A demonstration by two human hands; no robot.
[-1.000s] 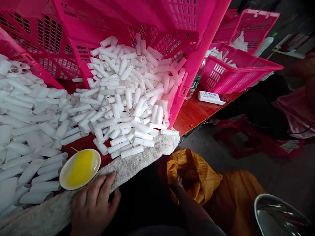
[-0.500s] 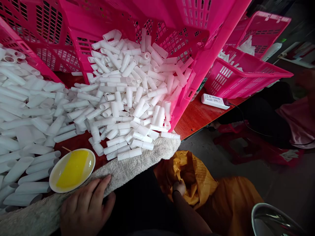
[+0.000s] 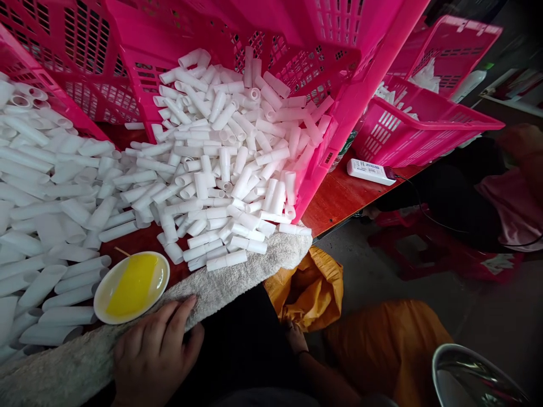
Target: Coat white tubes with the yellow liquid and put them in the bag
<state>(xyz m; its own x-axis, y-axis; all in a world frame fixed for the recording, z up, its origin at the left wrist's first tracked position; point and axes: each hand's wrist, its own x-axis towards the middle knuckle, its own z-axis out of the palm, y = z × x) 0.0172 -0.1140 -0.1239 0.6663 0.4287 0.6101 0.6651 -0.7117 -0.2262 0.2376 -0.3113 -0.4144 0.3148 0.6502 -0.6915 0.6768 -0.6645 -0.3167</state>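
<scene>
My left hand (image 3: 155,345) lies flat on the grey towel (image 3: 237,270) along the table's front edge, fingers stretched out and holding nothing. Just beyond it stands a white dish (image 3: 163,277) with a yellow sheet or layer in it and a thin stick at its rim. Below the table edge, my right hand (image 3: 296,337) grips the near rim of an orange sack (image 3: 328,277); the fingertips are partly hidden. Short white plastic tubes (image 3: 227,260) are heaped beyond the towel, spilling from a tipped pink basket (image 3: 314,186). Wider white tubes (image 3: 68,315) lie left of the dish.
On the red table (image 3: 326,198) lies a white device (image 3: 370,172) with a cable. Another pink basket (image 3: 424,133) stands behind it. A second orange bundle (image 3: 394,339) and a shiny metal bowl (image 3: 470,379) are at lower right. Another person's legs (image 3: 462,192) show at right.
My right hand has moved toward me and to the left, pulling the sack's rim with it, and the sack's shape has shifted. My left hand stays on the towel. The view has shifted slightly.
</scene>
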